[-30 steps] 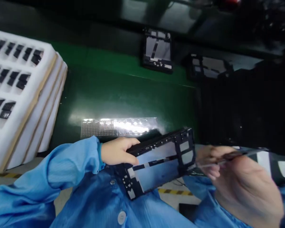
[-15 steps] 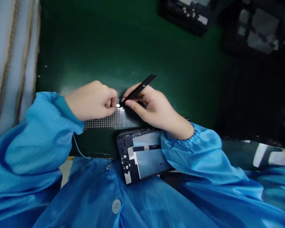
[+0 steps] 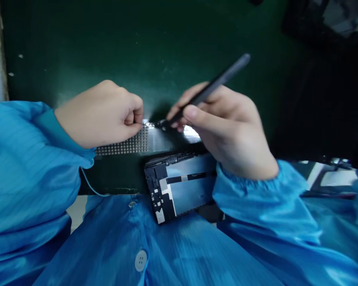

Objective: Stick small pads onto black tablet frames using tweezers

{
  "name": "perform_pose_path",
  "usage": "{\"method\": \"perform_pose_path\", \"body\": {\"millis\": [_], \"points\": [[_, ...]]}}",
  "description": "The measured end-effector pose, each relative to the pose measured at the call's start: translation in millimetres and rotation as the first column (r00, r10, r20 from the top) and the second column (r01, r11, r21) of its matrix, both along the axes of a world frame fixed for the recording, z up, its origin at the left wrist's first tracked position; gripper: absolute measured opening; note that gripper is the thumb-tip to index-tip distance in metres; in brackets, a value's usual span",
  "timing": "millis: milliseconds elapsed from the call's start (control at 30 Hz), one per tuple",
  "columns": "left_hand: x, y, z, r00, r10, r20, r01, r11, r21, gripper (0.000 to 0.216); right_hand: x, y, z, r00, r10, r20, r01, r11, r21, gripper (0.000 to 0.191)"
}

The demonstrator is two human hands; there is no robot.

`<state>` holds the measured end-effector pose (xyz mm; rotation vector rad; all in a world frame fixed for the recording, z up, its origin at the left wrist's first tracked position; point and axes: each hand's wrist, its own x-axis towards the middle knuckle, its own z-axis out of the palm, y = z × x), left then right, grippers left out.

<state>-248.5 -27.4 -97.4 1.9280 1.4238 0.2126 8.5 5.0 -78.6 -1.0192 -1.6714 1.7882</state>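
My left hand [image 3: 107,113] is closed, thumb and finger pinched at the upper edge of a clear sheet with rows of small dark square pads [image 3: 128,146]. It covers much of that sheet. My right hand [image 3: 226,123] grips a slim black pen-shaped tool [image 3: 216,82] between thumb and fingers, its upper end slanting up to the right. The tool's lower tip is blurred near the sheet's right part; whether it touches is unclear. Below the hands lies an opened phone-like device [image 3: 179,186] with dark frame and bluish panels, partly hidden by my right sleeve.
A dark green work surface [image 3: 113,47] spreads under everything. Dark devices [image 3: 340,20] stand at the upper right. More parts with white pieces [image 3: 337,176] lie at the right edge. Small white scraps [image 3: 20,56] dot the left side.
My right hand has moved right and up towards the camera with the black tool, away from my left hand. My left hand keeps its pinch on the sheet. The view has shifted.
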Motion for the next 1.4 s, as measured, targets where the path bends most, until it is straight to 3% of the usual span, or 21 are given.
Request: {"method": "perform_pose_path", "body": {"millis": [67,133,200,300,433,600,733,800,900,1067,1267,1400], "points": [[1,-3,0.3,1.0,0.013,0.012,-0.013,0.998,0.068,0.032,15,-40,6.7,0.971,-0.238,0.015,0.237,0.97,0.06,0.011],[3,-5,3.5,0.999,0.02,0.031,-0.023,0.995,0.101,0.049,26,-82,4.4,0.897,-0.439,0.049,0.421,0.883,0.206,0.018],[5,-6,8.7,1.0,0.013,0.01,-0.014,0.998,0.06,0.06,30,-112,-5.9,0.873,-0.485,0.055,0.445,0.838,0.317,0.024],[7,-4,15.3,0.997,-0.002,-0.075,-0.001,0.999,-0.037,0.065,27,-126,-23.8,0.899,-0.437,0.001,0.395,0.812,0.431,0.029],[7,-1,13.9,0.996,-0.006,-0.083,0.001,0.998,-0.064,0.064,23,-120,-29.8,0.911,-0.412,-0.011,0.365,0.795,0.484,0.034],[4,0,8.4,1.0,-0.011,-0.029,0.008,0.995,-0.098,0.076,26,-113,-7.8,0.932,-0.325,0.161,0.185,0.806,0.562,0.037],[5,0,12.6,0.998,-0.01,-0.06,0.006,0.997,-0.071,0.062,15,-63,2.2,0.963,-0.153,0.221,0.03,0.879,0.477,0.022],[6,1,15.3,0.997,-0.014,-0.077,0.009,0.998,-0.058,0.054,5,-30,-4.6,0.978,-0.016,0.209,-0.08,0.892,0.445,0.013],[10,4,17.0,0.993,-0.019,-0.115,0.011,0.997,-0.072,0.044,-7,3,-21.3,0.973,0.109,0.202,-0.183,0.9,0.396,0.016],[12,6,14.0,0.994,0.002,-0.113,-0.016,0.992,-0.123,0.034,-11,3,-30.5,0.976,0.088,0.197,-0.154,0.924,0.35,0.03],[10,5,10.5,1.0,0.005,-0.022,-0.007,0.996,-0.087,0.06,-16,9,-26.1,0.967,0.109,0.229,-0.184,0.924,0.334,0.036],[12,6,13.5,0.995,0.003,-0.102,-0.012,0.996,-0.083,0.041,-7,-4,-21.9,0.989,0.03,0.143,-0.066,0.963,0.26,0.039]]}}
